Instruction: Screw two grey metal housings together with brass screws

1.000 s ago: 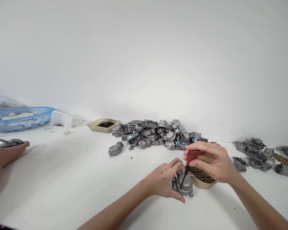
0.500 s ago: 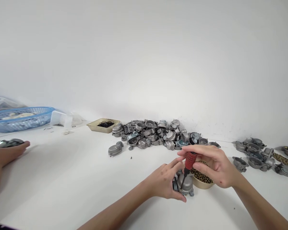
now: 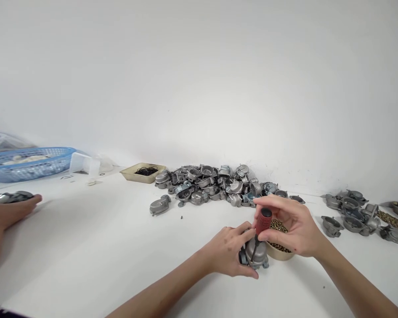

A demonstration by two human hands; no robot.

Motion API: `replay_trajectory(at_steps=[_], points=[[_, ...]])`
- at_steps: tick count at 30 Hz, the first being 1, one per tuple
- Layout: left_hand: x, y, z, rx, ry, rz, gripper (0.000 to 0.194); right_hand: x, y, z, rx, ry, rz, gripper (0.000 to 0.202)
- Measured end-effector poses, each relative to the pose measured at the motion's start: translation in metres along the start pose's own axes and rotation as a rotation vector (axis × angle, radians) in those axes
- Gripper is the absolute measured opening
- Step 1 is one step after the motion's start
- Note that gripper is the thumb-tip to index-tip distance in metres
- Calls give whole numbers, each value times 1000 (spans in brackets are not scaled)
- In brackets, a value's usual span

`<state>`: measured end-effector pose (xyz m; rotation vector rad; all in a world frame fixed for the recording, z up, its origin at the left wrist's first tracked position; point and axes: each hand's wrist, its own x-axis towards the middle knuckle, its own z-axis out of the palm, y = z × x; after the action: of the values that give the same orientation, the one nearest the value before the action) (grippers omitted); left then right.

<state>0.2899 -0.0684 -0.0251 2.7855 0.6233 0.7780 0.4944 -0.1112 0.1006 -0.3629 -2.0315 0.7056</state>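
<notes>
My left hand (image 3: 230, 249) is wrapped round the left side of a grey metal housing (image 3: 258, 254), which rests on the white table. Fingers of my right hand (image 3: 287, 225) are closed round the red handle of a screwdriver (image 3: 264, 222) with a black end cap. The screwdriver leans slightly, its tip touching the near edge of the housing's domed part. Just behind and to the right of the housing is a round cream bowl (image 3: 280, 254) of small brass-coloured screws, partly hidden by my right hand.
A heap of grey metal parts (image 3: 202, 183) lies along the wall, with more parts (image 3: 353, 216) at right. A cream tray (image 3: 139, 176) holds black rings. Far left are a blue basket (image 3: 29, 170) and another person's hand (image 3: 13, 212) holding a metal part.
The screwdriver handle has tipped toward me, showing more of its black end cap. My right hand has shifted slightly left, its fingers closer round the handle.
</notes>
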Motion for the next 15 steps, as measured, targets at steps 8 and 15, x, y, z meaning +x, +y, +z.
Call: replay_trajectory(at_steps=[8,15], points=[[-1,-2,2,-2,-15,-4,87,1,-1,-1,74,-101,30,36],[0,-3,2,-40,-10,-12,83,3,-4,-3,-104,-48,-38,29]])
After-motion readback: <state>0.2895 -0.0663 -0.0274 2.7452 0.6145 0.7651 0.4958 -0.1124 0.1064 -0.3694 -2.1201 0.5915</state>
